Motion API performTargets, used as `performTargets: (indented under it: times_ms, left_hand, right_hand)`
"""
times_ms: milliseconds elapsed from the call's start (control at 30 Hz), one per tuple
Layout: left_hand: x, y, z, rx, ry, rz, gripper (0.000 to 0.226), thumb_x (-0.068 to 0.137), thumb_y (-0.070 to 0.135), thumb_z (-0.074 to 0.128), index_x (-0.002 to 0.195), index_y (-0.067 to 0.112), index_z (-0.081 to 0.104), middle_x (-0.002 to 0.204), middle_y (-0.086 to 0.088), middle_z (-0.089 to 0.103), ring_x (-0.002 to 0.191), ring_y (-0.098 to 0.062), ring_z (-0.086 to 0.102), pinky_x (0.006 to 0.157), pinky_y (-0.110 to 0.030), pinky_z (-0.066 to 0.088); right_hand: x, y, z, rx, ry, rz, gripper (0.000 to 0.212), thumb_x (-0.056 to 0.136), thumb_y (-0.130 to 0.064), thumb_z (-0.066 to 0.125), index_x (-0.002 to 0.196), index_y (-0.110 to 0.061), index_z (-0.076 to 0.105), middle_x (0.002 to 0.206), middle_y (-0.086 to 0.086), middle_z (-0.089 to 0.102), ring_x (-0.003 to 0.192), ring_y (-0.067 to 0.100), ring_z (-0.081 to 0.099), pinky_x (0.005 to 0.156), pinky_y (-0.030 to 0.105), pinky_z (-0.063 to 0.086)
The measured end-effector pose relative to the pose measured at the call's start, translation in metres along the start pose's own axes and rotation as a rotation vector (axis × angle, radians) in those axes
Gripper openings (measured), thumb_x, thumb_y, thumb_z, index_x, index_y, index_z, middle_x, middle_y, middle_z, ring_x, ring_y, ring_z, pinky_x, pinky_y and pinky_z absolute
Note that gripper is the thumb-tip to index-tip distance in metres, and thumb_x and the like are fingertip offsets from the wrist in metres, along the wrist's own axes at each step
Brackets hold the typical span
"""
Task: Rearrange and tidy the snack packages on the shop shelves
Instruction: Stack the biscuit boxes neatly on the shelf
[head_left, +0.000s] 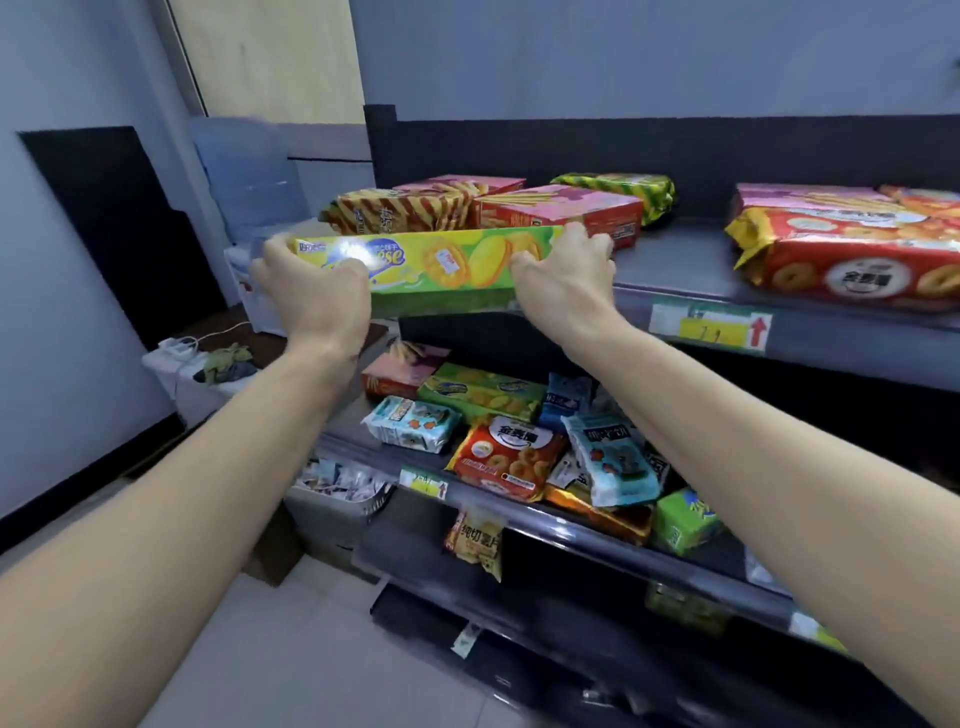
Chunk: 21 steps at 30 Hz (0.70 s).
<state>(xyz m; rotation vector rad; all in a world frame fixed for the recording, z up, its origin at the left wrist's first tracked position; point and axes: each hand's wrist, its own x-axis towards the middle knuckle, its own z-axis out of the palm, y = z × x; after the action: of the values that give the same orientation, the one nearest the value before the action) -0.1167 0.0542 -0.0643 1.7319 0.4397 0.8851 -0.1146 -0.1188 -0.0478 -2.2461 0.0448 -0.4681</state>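
Note:
A long green and yellow biscuit box (436, 265) is held level in front of the top shelf's (675, 275) left end. My left hand (311, 291) grips its left end and my right hand (563, 280) grips its right end, fingers curled over the top edge. Behind the box lie a striped yellow-red bag (395, 213), a pink and red stick-biscuit box (561, 213) and a green-yellow bag (623, 189). A big red ring-biscuit bag (852, 260) lies at the shelf's right.
The middle shelf (519, 512) holds a jumble: a green box (483, 395), a red ring-biscuit bag (506, 457), light blue packs (413, 423). A grey basket (337, 501) stands on the floor at left. A water dispenser (249, 176) stands beyond the shelf end.

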Motion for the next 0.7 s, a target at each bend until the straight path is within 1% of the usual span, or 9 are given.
performTargets:
  times_ms: [67, 133, 167, 267, 333, 433, 500, 600, 700]
  left_hand:
    - [0.012, -0.018, -0.011, 0.004, -0.010, -0.014, 0.056, 0.076, 0.017, 0.054, 0.129, 0.007, 0.039, 0.131, -0.009, 0.032, 0.112, -0.023, 0.047, 0.097, -0.034, 0.046]
    - [0.021, -0.035, -0.020, 0.027, -0.034, -0.016, 0.051, 0.082, 0.012, 0.053, 0.130, 0.007, 0.038, 0.134, -0.009, 0.031, 0.104, -0.018, 0.044, 0.091, -0.023, 0.041]
    - [0.025, -0.044, -0.024, 0.041, -0.050, -0.013, 0.050, 0.083, 0.011, 0.053, 0.130, 0.006, 0.038, 0.135, -0.009, 0.031, 0.103, -0.018, 0.044, 0.089, -0.021, 0.038]
    - [0.036, -0.071, -0.031, 0.083, -0.119, -0.023, 0.051, 0.082, 0.010, 0.054, 0.131, 0.006, 0.039, 0.136, -0.011, 0.032, 0.116, -0.022, 0.043, 0.094, -0.023, 0.035]
    - [0.041, -0.088, -0.032, 0.119, -0.189, -0.030, 0.053, 0.083, 0.010, 0.056, 0.133, 0.006, 0.038, 0.136, -0.012, 0.033, 0.119, -0.024, 0.043, 0.091, -0.022, 0.034]
    - [0.043, -0.110, -0.029, 0.160, -0.319, -0.009, 0.056, 0.085, 0.005, 0.055, 0.137, 0.004, 0.035, 0.138, -0.015, 0.032, 0.119, -0.025, 0.043, 0.085, -0.014, 0.031]
    - [0.045, -0.122, -0.025, 0.155, -0.400, -0.008, 0.060, 0.084, 0.000, 0.054, 0.139, 0.003, 0.032, 0.138, -0.015, 0.032, 0.113, -0.023, 0.044, 0.073, -0.005, 0.026]
    - [0.045, -0.137, -0.017, 0.145, -0.510, -0.035, 0.063, 0.083, -0.002, 0.055, 0.140, 0.003, 0.031, 0.137, -0.015, 0.032, 0.102, -0.018, 0.042, 0.069, -0.005, 0.026]
    - [0.045, -0.150, -0.005, 0.170, -0.572, -0.074, 0.064, 0.081, -0.002, 0.060, 0.138, 0.002, 0.033, 0.136, -0.016, 0.032, 0.103, -0.016, 0.042, 0.070, -0.006, 0.027]
  right_hand:
    - [-0.013, -0.005, 0.021, -0.007, -0.014, 0.017, 0.044, 0.094, -0.028, 0.045, 0.129, -0.003, 0.037, 0.134, 0.016, 0.033, 0.125, 0.034, 0.034, 0.102, 0.039, 0.032]
    - [-0.025, -0.007, 0.041, -0.031, -0.026, 0.046, 0.047, 0.093, -0.028, 0.046, 0.130, -0.001, 0.035, 0.135, 0.017, 0.033, 0.125, 0.035, 0.034, 0.102, 0.040, 0.032]
    - [-0.030, -0.007, 0.050, -0.043, -0.033, 0.064, 0.049, 0.093, -0.029, 0.046, 0.131, 0.000, 0.033, 0.135, 0.018, 0.032, 0.125, 0.036, 0.033, 0.103, 0.041, 0.032]
    - [-0.042, -0.003, 0.076, -0.071, -0.054, 0.136, 0.051, 0.094, -0.027, 0.046, 0.133, 0.002, 0.031, 0.136, 0.019, 0.032, 0.124, 0.035, 0.034, 0.102, 0.040, 0.033]
    - [-0.048, 0.003, 0.090, -0.078, -0.064, 0.190, 0.051, 0.094, -0.026, 0.046, 0.135, 0.001, 0.031, 0.136, 0.019, 0.032, 0.123, 0.034, 0.036, 0.100, 0.040, 0.035]
    - [-0.052, 0.015, 0.106, -0.088, -0.081, 0.270, 0.051, 0.094, -0.025, 0.047, 0.136, 0.000, 0.032, 0.137, 0.019, 0.032, 0.121, 0.034, 0.042, 0.101, 0.042, 0.041]
    - [-0.053, 0.023, 0.112, -0.099, -0.085, 0.313, 0.049, 0.093, -0.023, 0.047, 0.135, -0.001, 0.034, 0.137, 0.018, 0.032, 0.116, 0.034, 0.047, 0.098, 0.046, 0.045]
    - [-0.050, 0.034, 0.120, -0.133, -0.104, 0.361, 0.050, 0.092, -0.023, 0.047, 0.134, 0.000, 0.034, 0.139, 0.019, 0.030, 0.115, 0.037, 0.048, 0.098, 0.048, 0.044]
    - [-0.040, 0.048, 0.127, -0.147, -0.107, 0.382, 0.050, 0.090, -0.021, 0.049, 0.133, 0.000, 0.036, 0.139, 0.020, 0.031, 0.118, 0.037, 0.046, 0.101, 0.047, 0.041]
